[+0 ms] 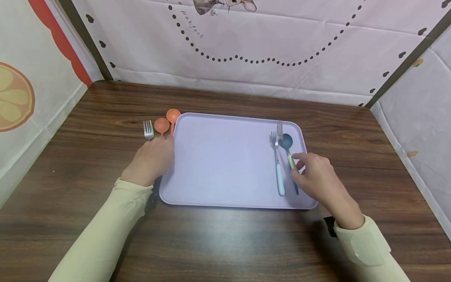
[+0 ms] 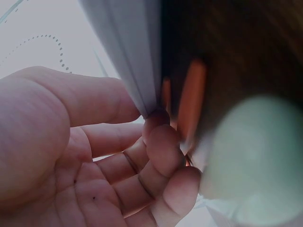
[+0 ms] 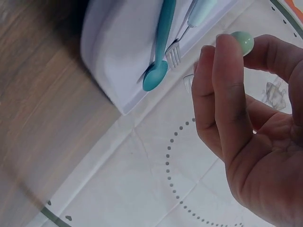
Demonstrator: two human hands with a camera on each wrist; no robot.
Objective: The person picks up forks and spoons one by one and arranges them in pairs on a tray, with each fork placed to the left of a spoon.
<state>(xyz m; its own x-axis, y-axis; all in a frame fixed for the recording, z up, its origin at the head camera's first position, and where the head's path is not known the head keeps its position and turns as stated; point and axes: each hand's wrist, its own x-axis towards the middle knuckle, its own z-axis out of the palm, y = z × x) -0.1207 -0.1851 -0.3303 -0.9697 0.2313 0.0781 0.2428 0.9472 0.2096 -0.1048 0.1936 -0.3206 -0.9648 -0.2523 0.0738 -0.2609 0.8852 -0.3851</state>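
Note:
A lavender tray (image 1: pixel 225 160) lies on the wooden table. At its left edge my left hand (image 1: pixel 152 158) pinches the rim between thumb and fingertips, as the left wrist view shows. Two orange spoons (image 1: pixel 162 125) and a fork (image 1: pixel 148 129) lie just beyond that hand, their handles mostly hidden by it. Over the tray's right side my right hand (image 1: pixel 315 176) pinches a fork by its light green handle (image 3: pixel 244 43). Below this fork, a dark teal spoon (image 1: pixel 286 141) lies on the tray. Beside it is a fork with a light blue handle (image 1: pixel 280 180).
Behind the table hangs a pale printed cloth (image 1: pixel 246 74), with more cloth at both sides. A blurred, rounded pale green object (image 2: pixel 258 161) stands close to the left wrist camera. Dark wood tabletop (image 1: pixel 218 246) extends in front of the tray.

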